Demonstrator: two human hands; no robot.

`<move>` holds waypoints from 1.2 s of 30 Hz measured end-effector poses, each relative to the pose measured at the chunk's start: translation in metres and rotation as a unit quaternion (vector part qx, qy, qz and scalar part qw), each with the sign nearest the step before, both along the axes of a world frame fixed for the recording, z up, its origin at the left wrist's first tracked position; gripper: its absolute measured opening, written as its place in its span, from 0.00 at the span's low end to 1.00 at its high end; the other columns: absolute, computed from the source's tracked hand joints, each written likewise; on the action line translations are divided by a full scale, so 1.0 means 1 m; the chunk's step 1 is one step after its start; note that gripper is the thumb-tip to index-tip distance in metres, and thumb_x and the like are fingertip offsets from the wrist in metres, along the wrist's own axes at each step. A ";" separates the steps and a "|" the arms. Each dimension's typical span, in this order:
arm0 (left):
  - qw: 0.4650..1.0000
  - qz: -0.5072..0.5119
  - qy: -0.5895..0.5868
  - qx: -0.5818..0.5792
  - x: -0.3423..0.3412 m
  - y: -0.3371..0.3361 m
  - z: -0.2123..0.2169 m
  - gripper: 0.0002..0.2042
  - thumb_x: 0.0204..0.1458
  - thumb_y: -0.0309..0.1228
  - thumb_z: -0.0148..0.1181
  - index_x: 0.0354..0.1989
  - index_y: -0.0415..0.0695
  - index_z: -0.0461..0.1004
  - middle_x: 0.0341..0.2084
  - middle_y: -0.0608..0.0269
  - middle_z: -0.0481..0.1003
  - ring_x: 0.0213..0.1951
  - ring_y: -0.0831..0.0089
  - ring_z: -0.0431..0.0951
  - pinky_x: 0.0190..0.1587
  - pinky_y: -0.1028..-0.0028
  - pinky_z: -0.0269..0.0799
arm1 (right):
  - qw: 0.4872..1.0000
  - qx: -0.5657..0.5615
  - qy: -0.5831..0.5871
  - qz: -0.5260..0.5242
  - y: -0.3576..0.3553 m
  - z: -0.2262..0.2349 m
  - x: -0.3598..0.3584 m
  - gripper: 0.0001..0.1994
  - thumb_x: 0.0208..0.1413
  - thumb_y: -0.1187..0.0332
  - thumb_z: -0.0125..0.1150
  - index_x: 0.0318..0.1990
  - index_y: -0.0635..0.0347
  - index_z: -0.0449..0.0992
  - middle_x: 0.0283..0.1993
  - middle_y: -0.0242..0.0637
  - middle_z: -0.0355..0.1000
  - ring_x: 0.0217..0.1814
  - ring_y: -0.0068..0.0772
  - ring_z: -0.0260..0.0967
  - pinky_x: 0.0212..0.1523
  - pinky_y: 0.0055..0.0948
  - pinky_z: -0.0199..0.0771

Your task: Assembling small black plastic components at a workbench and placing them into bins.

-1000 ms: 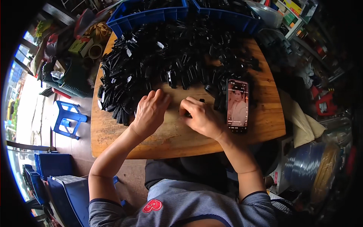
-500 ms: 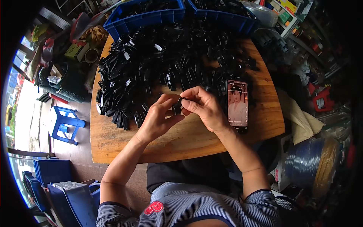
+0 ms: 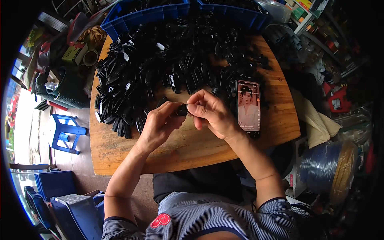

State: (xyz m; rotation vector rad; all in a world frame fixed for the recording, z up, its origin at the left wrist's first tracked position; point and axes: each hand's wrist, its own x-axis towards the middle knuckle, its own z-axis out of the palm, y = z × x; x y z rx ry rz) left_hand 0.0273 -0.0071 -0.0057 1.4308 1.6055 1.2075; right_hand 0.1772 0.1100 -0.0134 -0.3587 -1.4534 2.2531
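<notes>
Between my two hands, above the near part of the wooden table, is a small black plastic piece; its exact kind is hard to make out. My left hand is closed round its left side, thumb and fingers bent. At its right end, my right hand pinches with thumb and forefinger. Just beyond the hands lies a large heap of similar black plastic parts, some with shiny faces.
A phone playing a video lies right of my right hand. Two blue crates with black parts stand at the table's far edge. A blue stool is on the floor at left. A wrapped spool sits at right.
My hands have shifted slightly left, and the left fingers have closed more around the black piece. More of the piece now shows between the hands. The whole view has shifted a little.
</notes>
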 end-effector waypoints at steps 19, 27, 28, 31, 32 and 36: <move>0.989 -0.087 -0.114 -0.048 -0.007 -0.004 0.006 0.16 0.54 0.37 0.54 0.44 0.37 0.70 0.26 0.62 0.72 0.31 0.73 0.72 0.34 0.73 0.66 | 0.979 0.196 0.063 -0.005 -0.014 -0.001 -0.006 0.14 0.59 0.61 0.51 0.47 0.62 0.68 0.48 0.34 0.64 0.43 0.22 0.65 0.44 0.21 0.68; 0.941 -0.018 -0.331 -0.069 -0.002 -0.005 0.008 0.23 0.55 0.44 0.53 0.53 0.42 0.62 0.19 0.74 0.60 0.17 0.85 0.57 0.18 0.83 0.53 | 0.772 0.574 -0.134 -0.237 0.008 0.008 -0.001 0.13 0.53 0.64 0.59 0.42 0.61 0.71 0.37 0.36 0.70 0.40 0.31 0.66 0.41 0.28 0.66; 0.939 0.015 -0.340 -0.041 -0.016 -0.005 0.012 0.20 0.55 0.43 0.52 0.51 0.43 0.64 0.16 0.76 0.58 0.15 0.86 0.54 0.16 0.83 0.49 | 0.619 0.690 -0.196 -0.320 0.019 0.012 0.005 0.13 0.50 0.66 0.61 0.42 0.61 0.72 0.35 0.37 0.71 0.40 0.35 0.65 0.41 0.31 0.65; 0.961 0.086 -0.251 0.083 -0.038 -0.004 0.015 0.14 0.55 0.36 0.52 0.46 0.42 0.66 0.18 0.75 0.62 0.18 0.83 0.60 0.20 0.82 0.56 | 0.555 0.715 -0.350 -0.243 0.023 0.005 0.019 0.13 0.45 0.70 0.63 0.40 0.61 0.74 0.35 0.37 0.70 0.40 0.40 0.64 0.42 0.36 0.63; 0.966 0.114 -0.191 0.131 -0.039 0.000 0.011 0.12 0.55 0.33 0.54 0.45 0.43 0.66 0.19 0.74 0.63 0.20 0.82 0.64 0.23 0.81 0.61 | 0.535 0.725 -0.375 -0.220 0.022 0.002 0.016 0.13 0.44 0.72 0.63 0.40 0.61 0.74 0.34 0.37 0.70 0.40 0.40 0.64 0.42 0.37 0.63; 0.979 0.168 0.094 0.072 -0.042 0.000 0.009 0.13 0.44 0.22 0.60 0.39 0.45 0.67 0.27 0.64 0.71 0.30 0.77 0.70 0.38 0.82 0.65 | 0.554 0.736 -0.297 -0.252 0.028 -0.006 0.016 0.16 0.43 0.76 0.63 0.43 0.60 0.73 0.33 0.37 0.68 0.33 0.36 0.64 0.36 0.32 0.65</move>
